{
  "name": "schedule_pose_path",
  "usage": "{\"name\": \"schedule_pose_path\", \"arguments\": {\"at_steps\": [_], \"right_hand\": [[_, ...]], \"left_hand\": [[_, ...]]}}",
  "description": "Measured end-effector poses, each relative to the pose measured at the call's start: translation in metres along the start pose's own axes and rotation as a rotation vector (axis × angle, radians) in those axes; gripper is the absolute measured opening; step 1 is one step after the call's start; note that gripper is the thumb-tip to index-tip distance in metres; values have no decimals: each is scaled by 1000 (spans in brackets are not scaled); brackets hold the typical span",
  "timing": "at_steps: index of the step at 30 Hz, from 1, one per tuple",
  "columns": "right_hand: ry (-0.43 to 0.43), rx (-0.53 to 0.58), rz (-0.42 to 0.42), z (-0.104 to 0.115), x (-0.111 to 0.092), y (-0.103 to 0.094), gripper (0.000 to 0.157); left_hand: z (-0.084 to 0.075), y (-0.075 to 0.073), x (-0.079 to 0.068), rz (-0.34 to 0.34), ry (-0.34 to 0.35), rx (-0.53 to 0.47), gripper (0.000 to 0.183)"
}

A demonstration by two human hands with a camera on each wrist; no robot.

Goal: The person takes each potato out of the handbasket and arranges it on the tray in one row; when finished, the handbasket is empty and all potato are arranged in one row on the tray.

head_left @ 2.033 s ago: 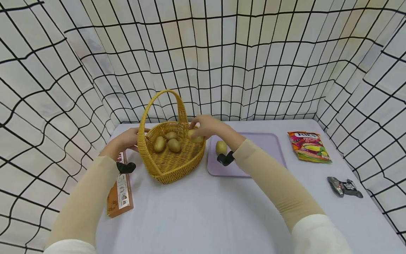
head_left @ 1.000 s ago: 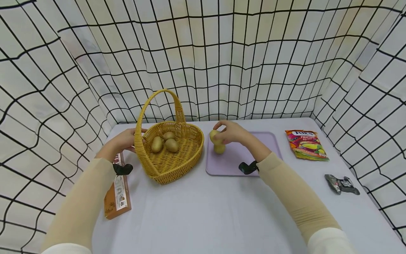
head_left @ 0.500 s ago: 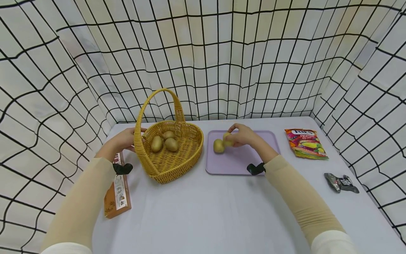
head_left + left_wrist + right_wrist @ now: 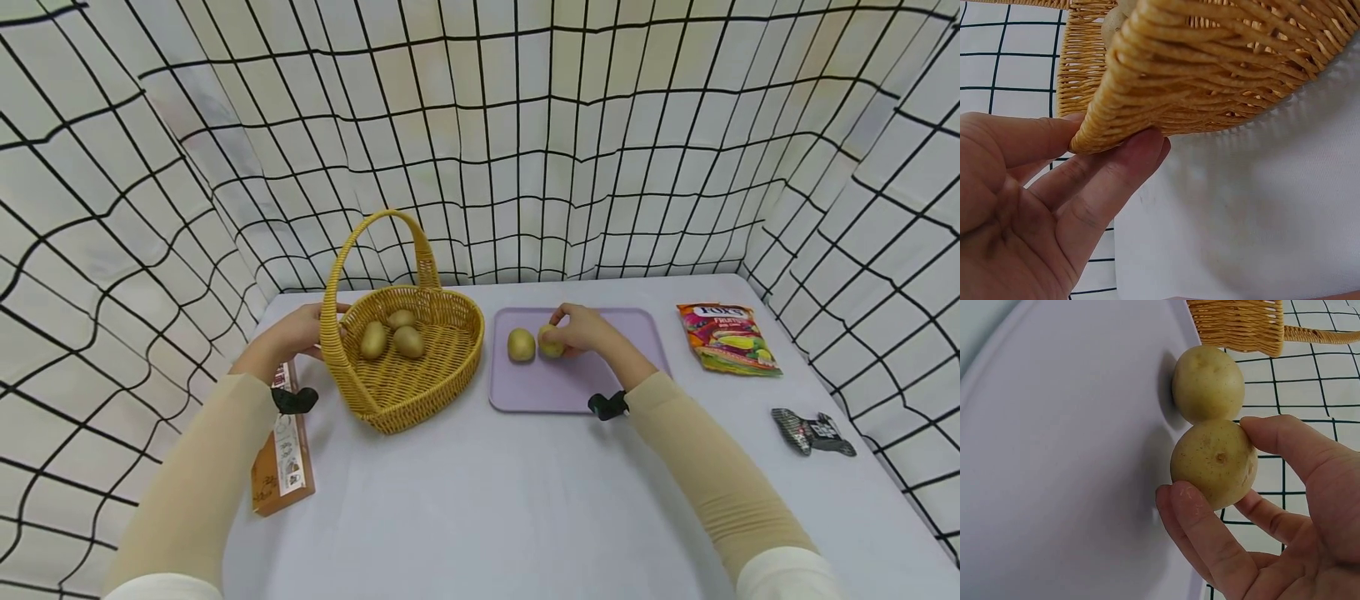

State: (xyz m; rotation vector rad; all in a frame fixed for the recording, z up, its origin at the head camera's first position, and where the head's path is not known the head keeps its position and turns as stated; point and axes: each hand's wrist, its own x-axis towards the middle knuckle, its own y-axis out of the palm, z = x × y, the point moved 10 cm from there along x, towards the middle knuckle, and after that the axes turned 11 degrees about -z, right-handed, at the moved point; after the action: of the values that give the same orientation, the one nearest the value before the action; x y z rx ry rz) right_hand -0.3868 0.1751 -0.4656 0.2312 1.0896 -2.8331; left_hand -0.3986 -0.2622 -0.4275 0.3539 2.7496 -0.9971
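My right hand pinches a potato between thumb and fingers, low over the lilac tray. Beside it on the tray sits another potato. To the left stands a yellow wicker basket with a tall arched handle, and 3 potatoes lie inside it. My left hand holds the basket's left side; in the left wrist view its thumb and fingers pinch the wicker rim.
An orange-brown box lies under the left forearm. On the right of the table are a colourful Fox's candy bag and a small black-and-silver wrapped packet. Black netting over white cloth walls off the back and sides.
My right hand has carried a potato from the basket's right side to the tray, past the first potato, and lowered it there. The left hand has stayed on the basket.
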Motion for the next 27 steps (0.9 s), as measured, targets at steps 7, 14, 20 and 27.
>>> {"name": "schedule_pose_path", "arguments": {"at_steps": [7, 14, 20, 27], "right_hand": [[6, 11, 3, 0, 0, 1, 40], [12, -25, 0, -1, 0, 2, 38], [20, -36, 9, -1, -1, 2, 44], [32, -81, 21, 4, -6, -2, 49]], "left_hand": [[0, -1, 0, -5, 10, 3, 68], [1, -2, 0, -7, 3, -5, 67], [1, 0, 1, 6, 9, 0, 66], [1, 1, 2, 10, 13, 4, 66]]}}
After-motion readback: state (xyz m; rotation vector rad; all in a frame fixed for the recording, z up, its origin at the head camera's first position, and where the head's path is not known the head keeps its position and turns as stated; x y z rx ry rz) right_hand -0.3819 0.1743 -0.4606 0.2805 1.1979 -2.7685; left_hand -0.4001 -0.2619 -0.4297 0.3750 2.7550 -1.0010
